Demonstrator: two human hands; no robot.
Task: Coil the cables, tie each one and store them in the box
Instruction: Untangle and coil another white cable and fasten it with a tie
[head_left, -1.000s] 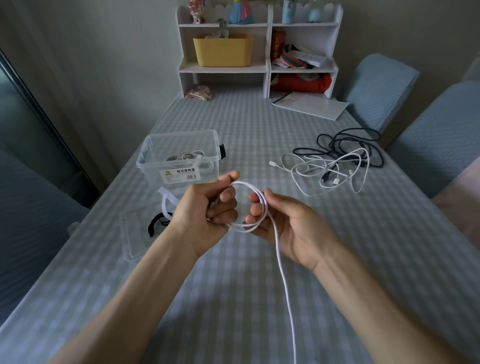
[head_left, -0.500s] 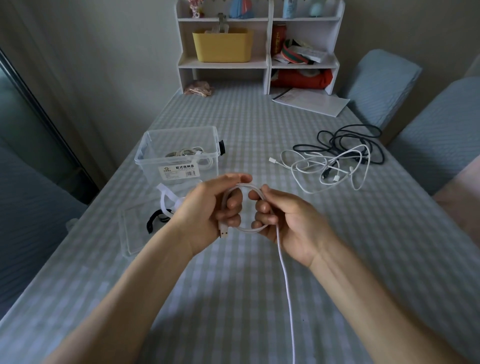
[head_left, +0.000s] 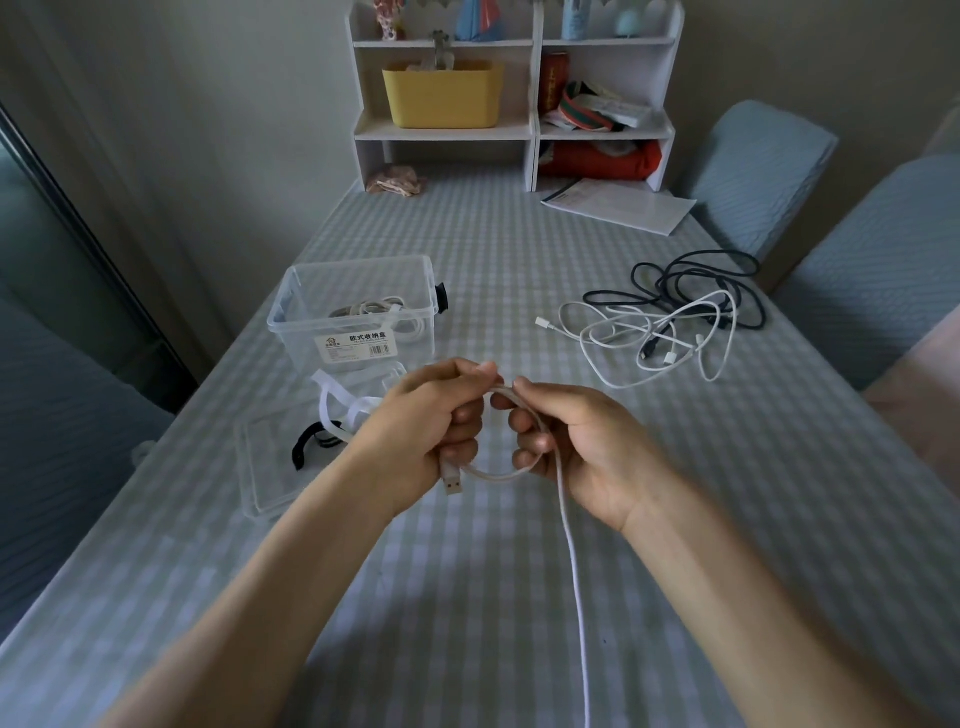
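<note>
Both hands hold a white cable (head_left: 570, 545) above the table's middle. My left hand (head_left: 415, 436) grips the left side of a small loop, with the USB plug (head_left: 453, 480) sticking out below its fingers. My right hand (head_left: 576, 447) pinches the loop's right side, and the loose length trails down toward me past the frame's bottom edge. A clear plastic box (head_left: 358, 317) with a coiled white cable inside stands behind my left hand. Tangled white cables (head_left: 649, 338) and a black cable (head_left: 691, 280) lie at the right.
The box's clear lid (head_left: 270, 467) lies flat left of my left hand, with white ties (head_left: 337, 405) and a black tie (head_left: 311, 441) on it. A white shelf unit (head_left: 514, 93) and papers (head_left: 618, 205) stand at the far end. Blue chairs (head_left: 753, 171) flank the right edge.
The loop has shrunk and tightened between my hands. The USB plug now hangs out below my left hand's fingers, and both hands have drawn closer together.
</note>
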